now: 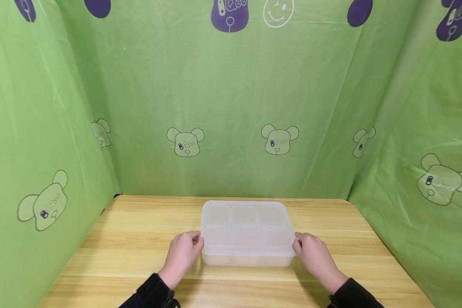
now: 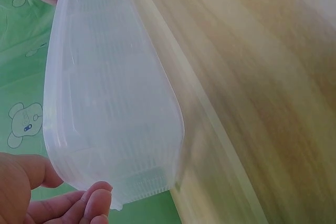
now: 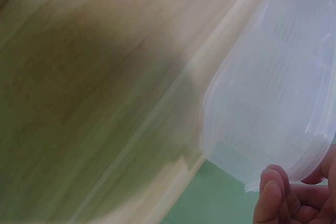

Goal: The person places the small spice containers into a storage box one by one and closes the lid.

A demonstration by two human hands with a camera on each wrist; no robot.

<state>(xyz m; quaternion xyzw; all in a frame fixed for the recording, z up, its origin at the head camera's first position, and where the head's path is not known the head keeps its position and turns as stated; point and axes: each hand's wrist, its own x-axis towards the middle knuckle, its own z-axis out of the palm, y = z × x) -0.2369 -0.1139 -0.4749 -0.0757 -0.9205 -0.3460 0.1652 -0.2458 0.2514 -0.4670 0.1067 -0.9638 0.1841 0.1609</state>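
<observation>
A translucent white plastic storage box [image 1: 246,231] with its lid on sits on the wooden table, and several rounded compartments show faintly through the lid. At the box's left end, my left hand [image 1: 185,252] pinches the lid's rim. In the left wrist view its thumb lies on the lid side and the curled fingers [image 2: 98,201] come under the edge. My right hand [image 1: 313,256] grips the rim at the opposite end the same way, its fingertips [image 3: 273,179] below the lip in the right wrist view. What the box contains is hidden.
The light wooden table [image 1: 146,222] carries the box near its middle. Green cloth [image 1: 231,94] printed with bear heads hangs behind the table and along both sides. Dark sleeves [image 1: 152,293] cover both forearms at the near edge.
</observation>
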